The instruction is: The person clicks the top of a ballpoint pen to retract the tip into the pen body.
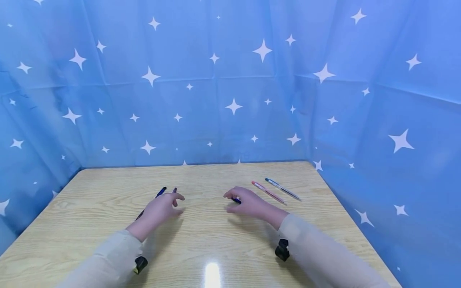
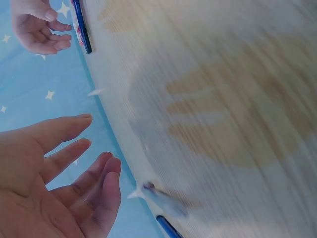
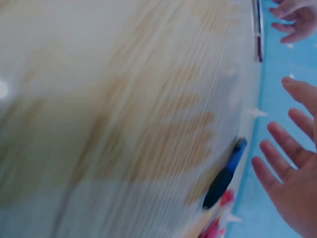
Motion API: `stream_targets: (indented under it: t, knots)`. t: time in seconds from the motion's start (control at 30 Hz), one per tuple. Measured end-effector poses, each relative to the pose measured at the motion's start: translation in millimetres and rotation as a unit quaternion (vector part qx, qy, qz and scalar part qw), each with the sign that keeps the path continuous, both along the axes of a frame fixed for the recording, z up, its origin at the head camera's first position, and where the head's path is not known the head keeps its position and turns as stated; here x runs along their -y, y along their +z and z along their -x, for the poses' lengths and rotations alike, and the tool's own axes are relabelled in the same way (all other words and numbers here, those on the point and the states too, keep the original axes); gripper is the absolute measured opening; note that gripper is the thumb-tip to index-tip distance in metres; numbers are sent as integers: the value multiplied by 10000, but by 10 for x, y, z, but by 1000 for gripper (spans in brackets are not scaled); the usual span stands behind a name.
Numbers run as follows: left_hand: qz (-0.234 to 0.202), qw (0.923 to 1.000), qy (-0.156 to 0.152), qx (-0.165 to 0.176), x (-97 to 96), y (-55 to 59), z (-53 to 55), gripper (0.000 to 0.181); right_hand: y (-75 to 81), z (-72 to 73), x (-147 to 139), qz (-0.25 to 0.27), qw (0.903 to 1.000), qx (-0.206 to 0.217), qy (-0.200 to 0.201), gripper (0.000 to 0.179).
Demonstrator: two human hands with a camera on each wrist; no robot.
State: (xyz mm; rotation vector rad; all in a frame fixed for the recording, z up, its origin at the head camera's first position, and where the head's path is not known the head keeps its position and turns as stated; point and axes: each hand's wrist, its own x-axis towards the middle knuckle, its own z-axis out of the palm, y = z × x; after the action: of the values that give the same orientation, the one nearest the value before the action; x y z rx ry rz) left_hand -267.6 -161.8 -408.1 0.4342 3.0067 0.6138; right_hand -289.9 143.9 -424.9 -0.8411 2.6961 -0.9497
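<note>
My left hand [image 1: 158, 210] hovers over the left half of the wooden table, its fingers loosely bent with nothing between them. Partly behind it lie a blue-and-black pen [image 1: 161, 192] and a second, thinner pen [image 1: 175, 190], mostly hidden in the head view. My right hand [image 1: 248, 204] is held above the right half, also holding nothing, its fingers spread in the right wrist view. Close by it, a dark blue pen [image 1: 236, 200] shows only in part; its blurred body [image 3: 225, 173] appears in the right wrist view.
To the right of my right hand lie a pink pen [image 1: 268, 193] and a clear pen with a blue end [image 1: 283, 189], side by side. The wooden table [image 1: 212, 236] ends at a blue curtain [image 1: 194, 100] with white stars. Black wrist devices [image 1: 282, 250] hang under both sleeves.
</note>
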Motion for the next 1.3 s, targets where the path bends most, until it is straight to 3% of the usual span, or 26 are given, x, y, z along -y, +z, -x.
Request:
stream_targets:
  t: [0.33,0.5,0.7,1.07,1.3]
  knots:
    - [-220,9992,-282,-159,-289,-21,7,38,5,36,-364,150,9986,500,-28,40]
    - [-156,9989,-410,-188,-410,-14,-6,36,-16,86,-470,-156,9997,78,191,40]
    - [-402,9972,-619,92,-590,-39,11,34,-32,124,-512,-802,9951,-486,319,40]
    - [-485,9939,-980,165,-863,-91,71,33,-51,137,-519,-1367,9890,-535,178,30]
    - [-464,9939,-977,215,-941,-114,101,33,-38,148,-505,-1659,9837,-633,292,24]
